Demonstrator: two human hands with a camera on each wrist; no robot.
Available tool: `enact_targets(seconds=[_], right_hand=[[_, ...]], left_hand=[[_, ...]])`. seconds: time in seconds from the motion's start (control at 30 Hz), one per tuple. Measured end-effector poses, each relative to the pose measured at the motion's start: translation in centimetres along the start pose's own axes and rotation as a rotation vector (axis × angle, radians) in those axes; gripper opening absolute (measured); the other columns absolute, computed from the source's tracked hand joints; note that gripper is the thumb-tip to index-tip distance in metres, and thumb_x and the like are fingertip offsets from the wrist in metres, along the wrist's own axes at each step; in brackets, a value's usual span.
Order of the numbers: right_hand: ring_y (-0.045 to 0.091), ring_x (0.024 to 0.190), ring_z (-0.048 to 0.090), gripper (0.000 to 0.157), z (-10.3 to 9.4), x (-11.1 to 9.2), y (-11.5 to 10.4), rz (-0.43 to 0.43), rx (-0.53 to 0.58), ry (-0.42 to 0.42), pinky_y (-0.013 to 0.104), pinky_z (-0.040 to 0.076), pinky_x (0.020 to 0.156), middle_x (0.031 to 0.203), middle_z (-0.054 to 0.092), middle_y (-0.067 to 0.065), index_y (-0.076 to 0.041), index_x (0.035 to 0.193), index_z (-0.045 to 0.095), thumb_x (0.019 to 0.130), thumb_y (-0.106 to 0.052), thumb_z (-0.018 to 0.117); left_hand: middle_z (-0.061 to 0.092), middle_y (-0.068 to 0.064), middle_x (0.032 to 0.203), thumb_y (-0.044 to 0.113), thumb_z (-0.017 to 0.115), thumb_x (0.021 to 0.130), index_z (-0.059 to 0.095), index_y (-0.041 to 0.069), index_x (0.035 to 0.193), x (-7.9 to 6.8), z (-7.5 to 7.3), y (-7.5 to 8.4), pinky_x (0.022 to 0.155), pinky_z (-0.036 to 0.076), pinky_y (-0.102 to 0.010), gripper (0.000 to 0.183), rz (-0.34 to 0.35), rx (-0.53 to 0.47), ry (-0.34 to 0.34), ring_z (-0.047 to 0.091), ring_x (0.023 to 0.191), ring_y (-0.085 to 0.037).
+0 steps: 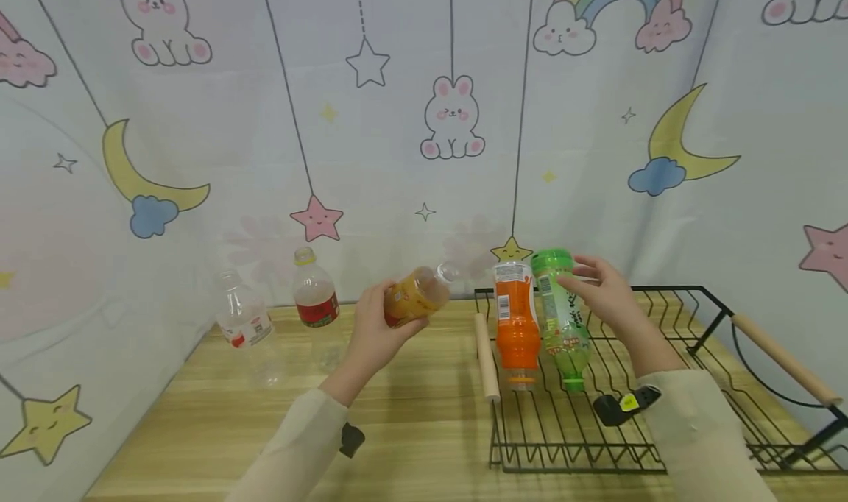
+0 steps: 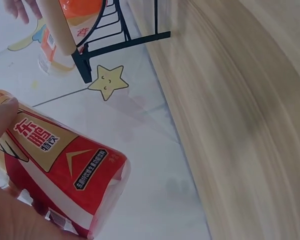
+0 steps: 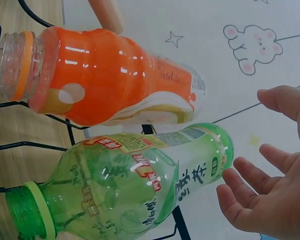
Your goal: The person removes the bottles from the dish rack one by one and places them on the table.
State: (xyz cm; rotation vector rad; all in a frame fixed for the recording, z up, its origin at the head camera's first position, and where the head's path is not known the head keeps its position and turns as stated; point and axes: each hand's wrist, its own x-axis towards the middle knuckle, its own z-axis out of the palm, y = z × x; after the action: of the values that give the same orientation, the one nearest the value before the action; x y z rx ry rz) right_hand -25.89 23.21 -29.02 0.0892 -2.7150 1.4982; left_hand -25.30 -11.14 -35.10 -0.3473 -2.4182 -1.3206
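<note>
My left hand (image 1: 374, 333) grips a plastic drink bottle with a red and yellow label (image 1: 412, 297), tilted with its open neck toward the right. Its label (image 2: 70, 160) fills the lower left of the left wrist view. My right hand (image 1: 606, 299) is at the upturned base of a green tea bottle (image 1: 563, 322), fingers spread and relaxed. In the right wrist view, the fingertips are right beside that base. The green bottle stands neck-down in the black wire rack (image 1: 583, 470). Beside it, an orange-labelled bottle (image 1: 517, 325) also stands neck-down.
Two clear capless bottles stand at the left: one with a white label (image 1: 248, 329), one with a red label (image 1: 318, 312). The rack has wooden handles (image 1: 486, 355) at its sides. Behind the wooden table (image 1: 411, 414) hangs a printed curtain (image 1: 384, 156).
</note>
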Motion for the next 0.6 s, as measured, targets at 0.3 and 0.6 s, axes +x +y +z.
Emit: enact_targets(seconds=[0.3, 0.6], right_hand=[[0.047, 0.136, 0.029, 0.081, 0.2, 0.2, 1.0, 0.055, -0.014, -0.005, 0.062, 0.032, 0.105, 0.152, 0.026, 0.028, -0.002, 0.153, 0.015, 0.095, -0.043, 0.056], [0.050, 0.134, 0.028, 0.087, 0.6, 0.4, 1.5, 0.122, -0.051, -0.037, 0.064, 0.032, 0.103, 0.152, 0.022, 0.031, 0.000, 0.153, 0.012, 0.094, -0.046, 0.056]], left_hand=[[0.043, -0.014, 0.133, 0.024, 0.081, 0.078, 0.042, 0.010, 0.137, 0.0, 0.3, -1.4, 0.103, 0.037, -0.051, 0.072, -0.100, -0.128, 0.011, 0.041, 0.123, -0.029], [0.036, -0.017, 0.133, 0.025, 0.078, 0.082, 0.037, 0.012, 0.142, -0.1, 0.5, -2.8, 0.073, 0.058, -0.041, 0.074, -0.214, -0.250, 0.001, 0.042, 0.121, -0.035]])
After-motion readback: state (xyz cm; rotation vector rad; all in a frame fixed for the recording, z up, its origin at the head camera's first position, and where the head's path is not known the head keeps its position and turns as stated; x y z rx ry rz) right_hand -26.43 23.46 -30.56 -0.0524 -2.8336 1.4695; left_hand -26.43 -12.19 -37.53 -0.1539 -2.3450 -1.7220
